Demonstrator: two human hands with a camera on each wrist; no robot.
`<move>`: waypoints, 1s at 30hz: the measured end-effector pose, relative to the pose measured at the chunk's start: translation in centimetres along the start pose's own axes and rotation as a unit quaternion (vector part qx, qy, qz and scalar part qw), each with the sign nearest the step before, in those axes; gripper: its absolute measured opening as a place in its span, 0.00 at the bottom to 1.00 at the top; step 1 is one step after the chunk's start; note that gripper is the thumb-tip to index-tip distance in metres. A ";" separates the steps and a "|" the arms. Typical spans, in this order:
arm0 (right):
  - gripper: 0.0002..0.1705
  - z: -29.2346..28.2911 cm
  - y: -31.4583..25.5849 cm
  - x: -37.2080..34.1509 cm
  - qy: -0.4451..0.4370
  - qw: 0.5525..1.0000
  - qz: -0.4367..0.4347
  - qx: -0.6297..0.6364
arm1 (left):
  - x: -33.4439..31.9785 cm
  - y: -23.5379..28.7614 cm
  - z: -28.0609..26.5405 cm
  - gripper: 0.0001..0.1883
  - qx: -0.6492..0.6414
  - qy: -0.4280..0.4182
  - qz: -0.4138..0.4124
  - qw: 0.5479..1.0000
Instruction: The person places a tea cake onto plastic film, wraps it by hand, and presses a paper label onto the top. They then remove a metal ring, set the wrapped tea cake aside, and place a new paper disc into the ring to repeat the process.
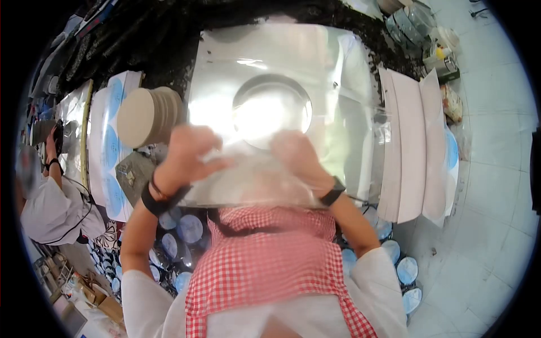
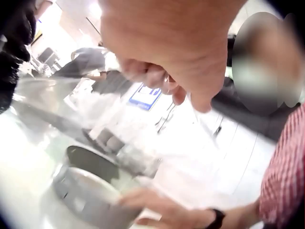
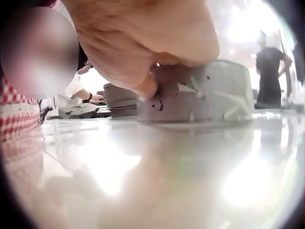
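Note:
A grey ring (image 1: pixel 272 112) with an open centre stands on a shiny, film-covered board (image 1: pixel 220 62). My left hand (image 1: pixel 194 155), blurred, is raised near the board's front left; its curled fingers and thumb (image 2: pixel 201 102) pinch what looks like thin clear film (image 2: pixel 205 157). My right hand (image 1: pixel 301 158) is at the ring's front right edge. In the right wrist view, its thumb (image 3: pixel 147 89) lies against the outer wall of the ring (image 3: pixel 209 95), and the other fingertips are hidden over the rim. The left wrist view shows the right hand (image 2: pixel 167 207) beside the ring (image 2: pixel 86 195).
Round beige discs (image 1: pixel 135 117) are stacked left of the board, behind a grey block (image 1: pixel 135 176). White sheets with blue circles (image 1: pixel 114 146) stand farther left, and white sheets (image 1: pixel 411 146) stand right. Round blue-lidded packs (image 1: pixel 190 228) lie below. Another person (image 1: pixel 59 208) is at far left.

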State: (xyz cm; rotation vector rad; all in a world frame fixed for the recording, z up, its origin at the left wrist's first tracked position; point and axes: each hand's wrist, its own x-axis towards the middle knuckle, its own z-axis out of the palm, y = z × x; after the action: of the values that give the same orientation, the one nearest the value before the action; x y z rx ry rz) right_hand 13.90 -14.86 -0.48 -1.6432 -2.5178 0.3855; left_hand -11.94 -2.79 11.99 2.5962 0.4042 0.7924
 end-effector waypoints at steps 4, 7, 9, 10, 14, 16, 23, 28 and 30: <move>0.20 -0.8 -3.3 -1.0 0.055 0.998 0.027 -0.027 | -6.3 0.4 1.8 0.13 0.108 -0.050 0.077 0.990; 0.23 -3.1 -5.5 -4.6 0.105 0.994 0.019 -0.013 | -10.6 1.1 3.2 0.19 0.175 -0.134 0.052 0.974; 0.25 -4.6 -5.9 -6.9 0.126 0.991 0.033 -0.018 | -13.2 1.0 4.2 0.21 0.215 -0.168 0.035 0.961; 0.26 -5.0 -5.8 -7.6 0.126 0.990 0.043 -0.035 | -13.6 1.2 4.6 0.21 0.198 -0.191 -0.004 0.961; 0.29 -4.6 -3.3 -8.7 -0.002 0.997 0.035 -0.070 | -10.4 2.9 1.9 0.25 0.109 -0.263 -0.115 0.952; 0.28 -8.4 -1.9 -7.7 -0.041 0.993 0.041 0.101 | -9.3 0.8 -1.3 0.27 0.169 -0.150 -0.168 0.959; 0.20 -19.0 6.4 2.4 -0.015 0.998 0.064 0.016 | -10.9 -5.1 -6.1 0.32 0.428 -0.136 -0.336 0.828; 0.37 -16.5 11.2 23.1 0.185 0.974 -0.064 -0.113 | -12.0 -4.9 -6.8 0.33 0.424 -0.186 -0.343 0.817; 0.46 -13.5 13.3 30.6 0.278 0.941 -0.076 -0.180 | -11.0 -4.1 -8.7 0.24 0.457 -0.093 -0.319 0.825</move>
State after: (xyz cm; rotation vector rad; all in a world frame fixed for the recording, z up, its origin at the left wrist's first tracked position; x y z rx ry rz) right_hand 16.24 20.15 7.51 -1.3760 -2.3237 -0.5167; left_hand -26.37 -0.91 11.65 2.9266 1.8410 0.0635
